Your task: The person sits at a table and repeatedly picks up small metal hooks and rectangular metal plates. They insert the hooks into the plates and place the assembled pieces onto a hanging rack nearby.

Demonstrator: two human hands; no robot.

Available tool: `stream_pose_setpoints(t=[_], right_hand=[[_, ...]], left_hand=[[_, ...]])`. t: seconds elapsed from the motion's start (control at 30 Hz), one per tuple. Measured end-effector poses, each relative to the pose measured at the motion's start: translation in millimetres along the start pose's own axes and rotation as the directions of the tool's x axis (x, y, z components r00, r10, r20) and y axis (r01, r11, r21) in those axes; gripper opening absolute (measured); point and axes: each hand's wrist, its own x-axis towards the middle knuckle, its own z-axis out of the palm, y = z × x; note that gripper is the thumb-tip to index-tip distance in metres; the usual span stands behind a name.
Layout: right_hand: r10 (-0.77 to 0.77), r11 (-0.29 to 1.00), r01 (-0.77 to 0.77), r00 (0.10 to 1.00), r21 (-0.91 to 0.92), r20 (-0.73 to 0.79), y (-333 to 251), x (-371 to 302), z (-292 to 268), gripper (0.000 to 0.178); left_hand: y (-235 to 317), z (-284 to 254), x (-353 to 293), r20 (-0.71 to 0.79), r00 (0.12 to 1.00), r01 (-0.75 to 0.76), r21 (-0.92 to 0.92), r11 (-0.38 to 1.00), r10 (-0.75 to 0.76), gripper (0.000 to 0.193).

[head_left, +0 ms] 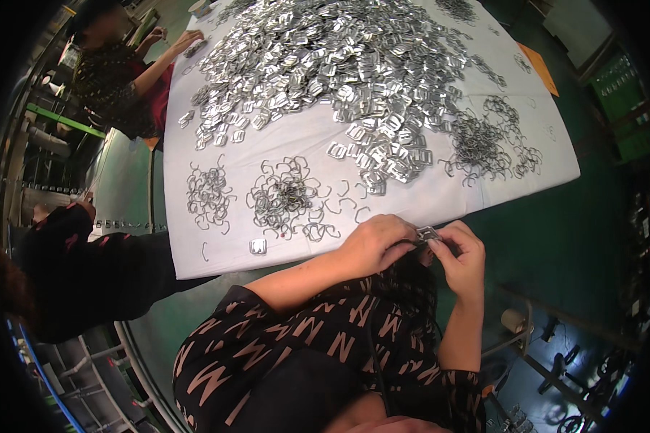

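At the table's near edge, my left hand (378, 243) and my right hand (462, 257) meet around a small silver metal buckle (427, 233). The thumbs and fingers of both hands pinch it from either side. Whether a wire piece is also between my fingers cannot be made out. Just beyond my left hand lies a loose pile of bent wire hooks (285, 198). A large heap of flat silver buckles (383, 130) spreads over the table behind my hands. One single buckle (258, 247) lies apart near the front left edge.
The white-covered table (477, 202) also carries wire hooks (209, 195) at the left and a darker wire pile (484, 141) at the right. A co-worker (126, 79) handles small pieces at the far left; another person in dark clothing (97, 267) is at the near left.
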Motion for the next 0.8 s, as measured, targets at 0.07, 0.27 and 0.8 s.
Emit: stream_pose_setpoints(t=[0.07, 0.27, 0.8], right_hand=[[-0.087, 0.996, 0.086, 0.995, -0.030, -0.050, -5, -2, -1, 0.008], [-0.085, 0.996, 0.081, 0.993, -0.048, -0.078, -1, -6, -9, 0.008], [-0.017, 1.000, 0.015, 0.995, -0.020, -0.094, 13, -9, -1, 0.007]], left_hand=[[-7, -21, 0, -0.017, 0.999, 0.030, 0.073, 0.997, -0.029, 0.015], [-50, -99, -25, -0.109, 0.903, 0.365, 0.706, 0.607, -0.416, 0.008], [-68, -124, -20, -0.011, 0.720, 0.678, -0.197, 0.708, -0.694, 0.011]])
